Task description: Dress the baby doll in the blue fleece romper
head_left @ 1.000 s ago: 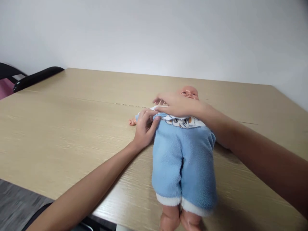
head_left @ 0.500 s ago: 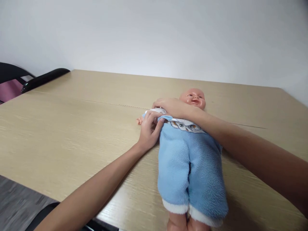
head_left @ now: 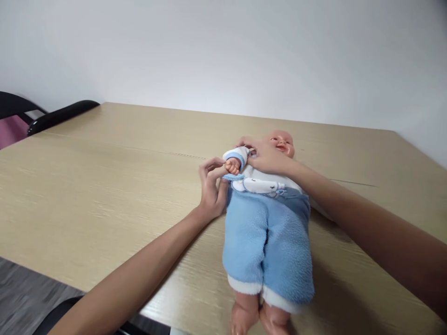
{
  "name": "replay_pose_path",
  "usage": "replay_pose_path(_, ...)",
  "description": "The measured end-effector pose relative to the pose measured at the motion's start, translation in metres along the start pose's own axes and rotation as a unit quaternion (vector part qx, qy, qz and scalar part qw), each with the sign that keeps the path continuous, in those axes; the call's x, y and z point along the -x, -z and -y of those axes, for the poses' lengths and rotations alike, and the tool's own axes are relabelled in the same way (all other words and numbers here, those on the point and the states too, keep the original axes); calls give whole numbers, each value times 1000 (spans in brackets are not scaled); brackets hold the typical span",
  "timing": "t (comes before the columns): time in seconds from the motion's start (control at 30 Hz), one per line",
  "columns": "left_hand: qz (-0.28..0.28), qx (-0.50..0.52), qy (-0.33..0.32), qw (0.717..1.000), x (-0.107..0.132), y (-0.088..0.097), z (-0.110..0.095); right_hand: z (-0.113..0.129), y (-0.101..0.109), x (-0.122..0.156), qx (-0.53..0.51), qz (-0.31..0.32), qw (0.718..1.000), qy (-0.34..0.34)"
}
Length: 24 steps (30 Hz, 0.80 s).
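Observation:
A baby doll (head_left: 267, 223) lies on its back on the wooden table (head_left: 104, 186), head away from me, bare feet at the near edge. It wears fluffy light-blue trousers (head_left: 268, 246) and a white printed top (head_left: 260, 185). My left hand (head_left: 211, 188) pinches the doll's small hand and blue sleeve cuff (head_left: 233, 165) between thumb and fingers. My right hand (head_left: 265, 158) lies on the doll's chest just below its head (head_left: 282, 142), fingers gripping the white sleeve near the shoulder.
A dark chair back (head_left: 59, 114) and something pink (head_left: 9, 130) stand past the table's far left corner. A plain white wall rises behind the table. The table's near edge runs under my left forearm, with grey floor below.
The doll's arm has been lifted off the table and bent across its body. The white top has been pulled down over the belly. My left hand moved from the waistband to the doll's hand.

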<state>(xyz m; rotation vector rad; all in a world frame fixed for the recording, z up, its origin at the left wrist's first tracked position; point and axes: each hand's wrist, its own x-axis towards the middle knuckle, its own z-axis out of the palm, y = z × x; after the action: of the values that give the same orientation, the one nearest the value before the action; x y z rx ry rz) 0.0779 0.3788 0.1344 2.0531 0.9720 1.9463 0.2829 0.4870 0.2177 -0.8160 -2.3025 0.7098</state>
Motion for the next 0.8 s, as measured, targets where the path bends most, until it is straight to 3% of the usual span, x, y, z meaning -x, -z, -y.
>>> replay_pose_path(0.1,-11,77,50,996,-1,-3,2,3,-3,1,17,11,1000,4)
replay_pose_path(0.3,3,143,234,962,-7,-3,9,2,-6,5,32,41,998,40)
replay_pose_path(0.4,-8,191,277,942,-10,-4,13,8,-4,11,5,37,999,8)
replay_pose_path(0.5,-2,273,322,906,-10,-7,16,21,2,22,-25,17,996,-80)
replay_pose_path(0.6,-14,342,383,858,-9,-10,20,37,8,39,13,13,990,-140)
replay_pose_path(0.7,-20,376,461,804,-9,-13,26,47,7,55,60,22,988,-144)
replay_pose_path(0.8,-15,378,491,785,-11,-16,30,48,1,66,60,19,991,-120)
